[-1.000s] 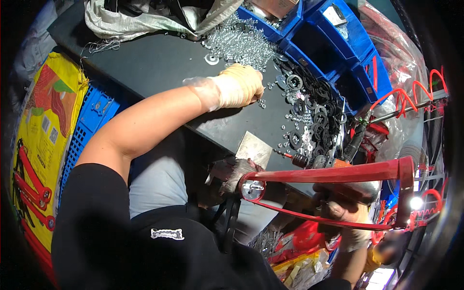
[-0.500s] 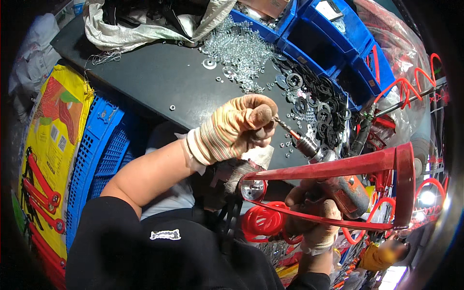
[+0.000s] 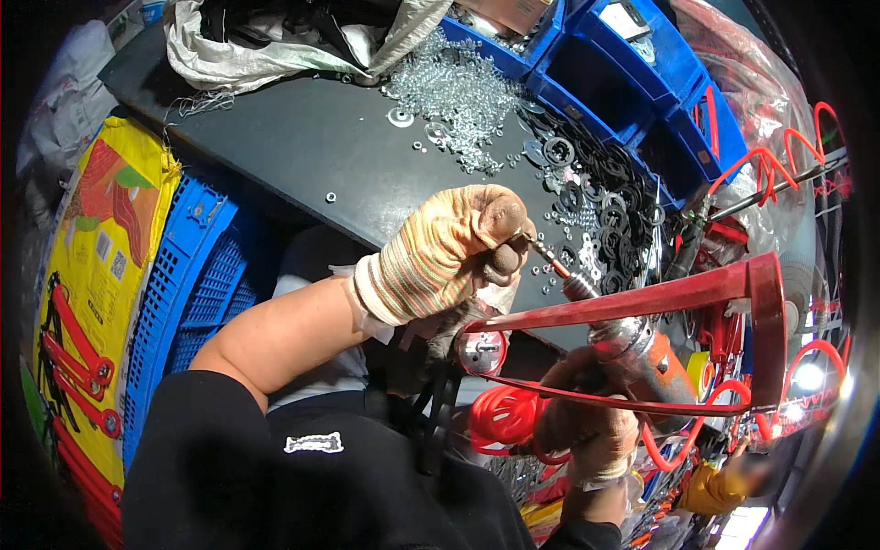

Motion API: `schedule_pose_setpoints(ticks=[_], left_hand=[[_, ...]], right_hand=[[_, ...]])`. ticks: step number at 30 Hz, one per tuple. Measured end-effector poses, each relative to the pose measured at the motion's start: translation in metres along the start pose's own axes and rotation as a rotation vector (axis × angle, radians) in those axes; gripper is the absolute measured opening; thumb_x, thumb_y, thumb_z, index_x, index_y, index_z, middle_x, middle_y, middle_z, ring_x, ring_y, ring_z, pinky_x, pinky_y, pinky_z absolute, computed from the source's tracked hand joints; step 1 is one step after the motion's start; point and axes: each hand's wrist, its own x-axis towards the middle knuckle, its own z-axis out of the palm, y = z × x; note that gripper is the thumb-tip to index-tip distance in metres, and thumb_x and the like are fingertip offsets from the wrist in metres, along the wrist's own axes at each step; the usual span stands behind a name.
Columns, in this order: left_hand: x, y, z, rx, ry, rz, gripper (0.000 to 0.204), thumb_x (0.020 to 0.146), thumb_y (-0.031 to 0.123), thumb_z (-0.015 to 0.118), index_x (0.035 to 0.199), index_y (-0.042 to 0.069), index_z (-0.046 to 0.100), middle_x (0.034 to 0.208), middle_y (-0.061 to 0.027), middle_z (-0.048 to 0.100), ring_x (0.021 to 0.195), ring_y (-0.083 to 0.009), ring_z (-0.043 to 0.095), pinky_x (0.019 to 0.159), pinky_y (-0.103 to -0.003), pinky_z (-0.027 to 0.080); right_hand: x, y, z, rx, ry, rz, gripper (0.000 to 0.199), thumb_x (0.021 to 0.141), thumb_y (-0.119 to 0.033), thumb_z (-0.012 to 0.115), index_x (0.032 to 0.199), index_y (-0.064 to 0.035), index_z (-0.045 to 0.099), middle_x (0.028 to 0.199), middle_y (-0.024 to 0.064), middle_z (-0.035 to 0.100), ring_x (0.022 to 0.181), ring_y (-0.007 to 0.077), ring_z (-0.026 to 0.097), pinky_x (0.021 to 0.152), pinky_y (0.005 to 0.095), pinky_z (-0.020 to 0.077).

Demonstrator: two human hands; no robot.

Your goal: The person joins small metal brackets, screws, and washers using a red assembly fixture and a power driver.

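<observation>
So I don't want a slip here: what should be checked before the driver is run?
1. Left hand pinching something at the bit: ok; the piece itself is too small to tell.
2. Right hand gripping the driver: ok.
3. Bit seated in the fastener: cannot tell.
4. Red frame close across the driver: ok, contact cannot tell.
5. Left fingertips off the bit: not ok, right at it.

Dark tabletop (image 3: 302,147) strewn with silver washers (image 3: 458,87) and black rings (image 3: 610,206); blue bins (image 3: 632,55) behind, blue crate (image 3: 197,275) and yellow sack (image 3: 96,247) at left.
</observation>
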Motion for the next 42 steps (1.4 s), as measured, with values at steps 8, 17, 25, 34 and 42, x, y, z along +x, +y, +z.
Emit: schedule_pose_setpoints(ticks=[8, 17, 25, 34, 42], left_hand=[[-0.002, -0.006, 0.000, 0.143, 0.012, 0.072, 0.023, 0.092, 0.026, 0.064, 0.086, 0.006, 0.056, 0.075, -0.0005, 0.056, 0.063, -0.0066, 0.053, 0.057, -0.021, 0.046], [0.001, -0.013, -0.015, 0.320, -0.104, 0.027, 0.063, 0.089, 0.043, 0.063, 0.134, 0.001, 0.046, 0.123, -0.0135, 0.058, 0.108, -0.0203, 0.058, 0.082, -0.029, 0.050], [-0.050, -0.069, -0.027, 1.451, -0.044, 0.676, 0.062, 0.069, 0.042, 0.065, 0.117, 0.004, 0.055, 0.108, -0.0129, 0.059, 0.105, -0.0337, 0.057, 0.096, -0.049, 0.038], [-0.049, -0.067, -0.031, 1.391, -0.049, 0.670, 0.062, 0.067, 0.047, 0.073, 0.109, 0.005, 0.058, 0.102, -0.0126, 0.059, 0.097, -0.0328, 0.058, 0.089, -0.044, 0.042], [-0.052, -0.037, -0.031, 1.283, -0.285, 0.405, 0.057, 0.059, 0.032, 0.080, 0.105, 0.008, 0.057, 0.095, -0.0087, 0.060, 0.092, -0.0302, 0.059, 0.087, -0.042, 0.043]], right_hand=[[0.000, 0.016, -0.029, -0.102, -0.093, -0.034, 0.074, 0.077, -0.062, 0.063, 0.114, 0.0009, 0.055, 0.079, 0.0087, 0.062, 0.050, 0.0118, 0.049, 0.045, 0.0247, 0.0374], [-0.021, -0.010, -0.054, -0.647, -0.047, 0.031, 0.075, 0.076, -0.055, 0.069, 0.122, 0.0015, 0.051, 0.100, 0.0141, 0.063, 0.079, 0.0178, 0.061, 0.067, 0.0279, 0.0492], [-0.012, -0.045, -0.068, -0.826, -0.016, 0.281, 0.064, 0.074, -0.044, 0.070, 0.118, 0.0008, 0.054, 0.095, 0.0131, 0.064, 0.075, 0.0165, 0.062, 0.064, 0.0275, 0.0489], [-0.018, -0.183, -0.251, -0.973, 0.033, 0.475, 0.049, 0.071, -0.030, 0.069, 0.109, -0.0014, 0.059, 0.083, 0.0097, 0.065, 0.065, 0.0132, 0.060, 0.055, 0.0263, 0.0467], [0.007, -0.117, -0.062, -1.052, -0.005, 0.431, 0.037, 0.068, -0.019, 0.068, 0.102, -0.0034, 0.063, 0.072, 0.0066, 0.066, 0.056, 0.0102, 0.059, 0.048, 0.0253, 0.0447]])
